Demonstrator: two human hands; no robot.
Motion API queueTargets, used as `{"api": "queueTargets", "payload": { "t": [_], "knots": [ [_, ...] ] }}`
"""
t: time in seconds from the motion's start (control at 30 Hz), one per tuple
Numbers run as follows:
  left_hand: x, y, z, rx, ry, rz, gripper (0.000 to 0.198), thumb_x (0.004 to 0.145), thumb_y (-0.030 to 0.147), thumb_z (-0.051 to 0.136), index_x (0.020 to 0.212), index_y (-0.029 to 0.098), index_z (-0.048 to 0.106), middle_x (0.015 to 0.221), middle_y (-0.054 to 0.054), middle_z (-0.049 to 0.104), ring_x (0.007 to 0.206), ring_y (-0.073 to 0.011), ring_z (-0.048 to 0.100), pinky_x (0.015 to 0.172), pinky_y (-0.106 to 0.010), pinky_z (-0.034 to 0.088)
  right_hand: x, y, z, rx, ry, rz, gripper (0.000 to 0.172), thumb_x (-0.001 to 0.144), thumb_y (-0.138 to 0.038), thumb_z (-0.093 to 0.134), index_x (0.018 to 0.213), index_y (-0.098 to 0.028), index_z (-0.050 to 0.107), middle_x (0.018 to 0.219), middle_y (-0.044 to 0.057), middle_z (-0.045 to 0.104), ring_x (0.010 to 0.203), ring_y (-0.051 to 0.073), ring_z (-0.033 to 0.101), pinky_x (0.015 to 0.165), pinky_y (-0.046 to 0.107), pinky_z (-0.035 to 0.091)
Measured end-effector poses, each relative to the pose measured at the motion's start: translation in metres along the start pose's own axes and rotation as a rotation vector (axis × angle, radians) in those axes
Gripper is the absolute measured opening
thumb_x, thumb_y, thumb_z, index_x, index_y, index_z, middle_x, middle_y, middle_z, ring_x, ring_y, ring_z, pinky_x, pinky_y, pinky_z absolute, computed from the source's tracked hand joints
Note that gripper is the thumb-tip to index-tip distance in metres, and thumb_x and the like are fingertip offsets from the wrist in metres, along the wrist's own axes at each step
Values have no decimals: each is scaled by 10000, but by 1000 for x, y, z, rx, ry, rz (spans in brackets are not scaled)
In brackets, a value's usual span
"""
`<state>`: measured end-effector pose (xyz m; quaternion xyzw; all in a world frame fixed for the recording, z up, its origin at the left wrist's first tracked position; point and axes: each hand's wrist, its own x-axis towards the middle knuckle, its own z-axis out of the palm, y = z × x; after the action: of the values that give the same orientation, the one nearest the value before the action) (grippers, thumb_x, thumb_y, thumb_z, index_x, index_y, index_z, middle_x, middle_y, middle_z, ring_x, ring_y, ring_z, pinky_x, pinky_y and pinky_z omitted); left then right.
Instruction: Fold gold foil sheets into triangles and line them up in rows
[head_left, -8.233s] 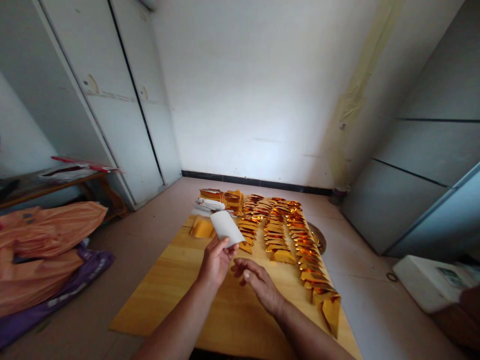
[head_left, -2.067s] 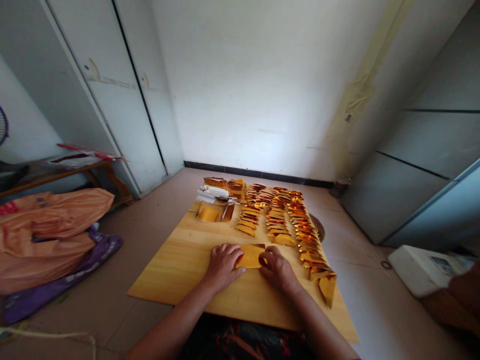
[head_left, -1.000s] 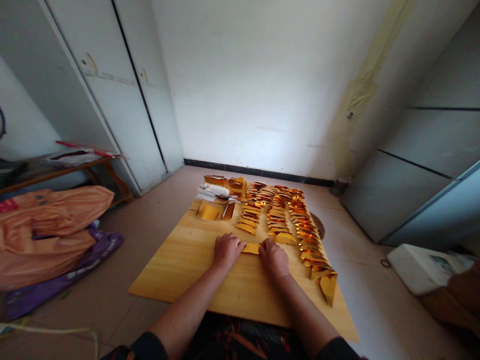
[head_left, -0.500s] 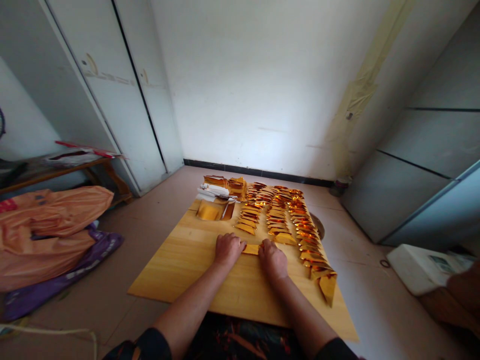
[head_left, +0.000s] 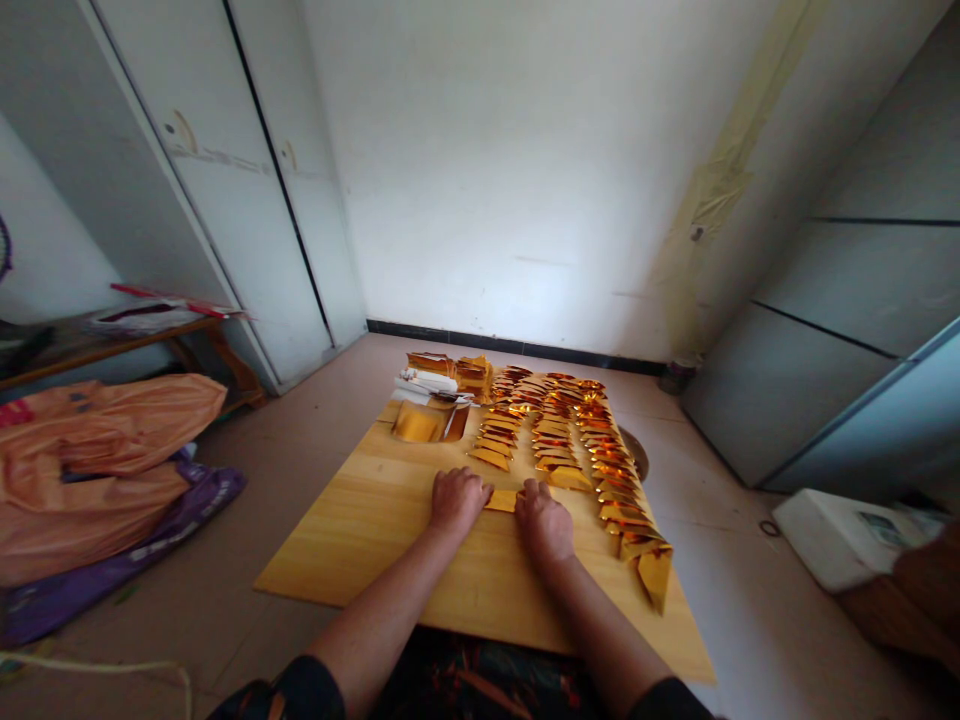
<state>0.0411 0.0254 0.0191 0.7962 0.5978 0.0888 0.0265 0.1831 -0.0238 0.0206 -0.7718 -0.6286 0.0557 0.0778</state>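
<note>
Between my hands lies a narrow folded strip of gold foil paper (head_left: 501, 500), flat on the wooden board (head_left: 352, 540). My left hand (head_left: 456, 500) is closed on its left end, fingers curled. Its right end is under the curled fingers of my right hand (head_left: 545, 518); part of the strip is hidden there. Just beyond, folded gold foil pieces (head_left: 556, 430) stand in several overlapping rows. A flat stack of gold foil sheets (head_left: 418, 422) lies farther off to the left.
White paper packets (head_left: 427, 381) and bundled gold paper (head_left: 472, 376) sit at the board's far left corner. An orange sack (head_left: 97, 450) over a purple bag (head_left: 142, 560) lies on the floor at left. A white box (head_left: 840, 540) stands at right. Grey cabinets flank both sides.
Very little differs. My right hand has shifted slightly to the left along the folded strip, while my left hand stays almost in place.
</note>
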Motion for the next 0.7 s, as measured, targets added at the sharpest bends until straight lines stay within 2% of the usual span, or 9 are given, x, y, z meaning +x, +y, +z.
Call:
{"api": "queueTargets", "payload": {
  "t": [0.1,0.2,0.3,0.43,0.57,0.7],
  "knots": [
    [-3,0,1,0,30,1,262,870,376,500,858,202,695,918,-76,688,915,-223,600,800,-348,378,-2,-4,-2,-57,37,-38,187,925,-172,389,1005,-200,556,1013,75,583,763,158,622,522,216,379],
    [-5,1,2,5,76,17,205,857,357,534,929,200,644,926,-74,674,926,-231,586,807,-353,374,-1,-3,2,-74,79,-152,154,912,-158,430,954,-216,566,1030,69,563,904,171,588,556,201,382],
    [-4,1,4,10,85,100,139,860,275,522,922,199,620,907,-74,673,930,-229,586,809,-350,374,2,0,6,-48,38,-238,120,906,-176,466,910,-216,579,968,47,579,876,150,588,591,197,379],
    [-1,0,5,9,14,123,172,871,255,485,914,167,627,884,-93,690,873,-229,619,779,-346,398,5,1,4,0,6,-153,148,907,-196,442,912,-208,589,926,38,605,766,128,610,581,210,364],
    [-1,0,-1,12,-12,117,220,894,280,444,901,166,631,889,-92,698,892,-226,628,787,-347,400,4,-3,-3,31,-23,-87,167,902,-216,432,914,-206,599,936,45,624,768,134,628,576,216,353],
    [-7,1,-7,-12,3,133,247,883,371,475,908,167,613,910,-97,686,924,-251,610,804,-379,390,3,-5,-6,77,-41,-51,153,880,-322,496,899,-206,594,940,42,622,786,145,630,577,218,355]
  ]
}}
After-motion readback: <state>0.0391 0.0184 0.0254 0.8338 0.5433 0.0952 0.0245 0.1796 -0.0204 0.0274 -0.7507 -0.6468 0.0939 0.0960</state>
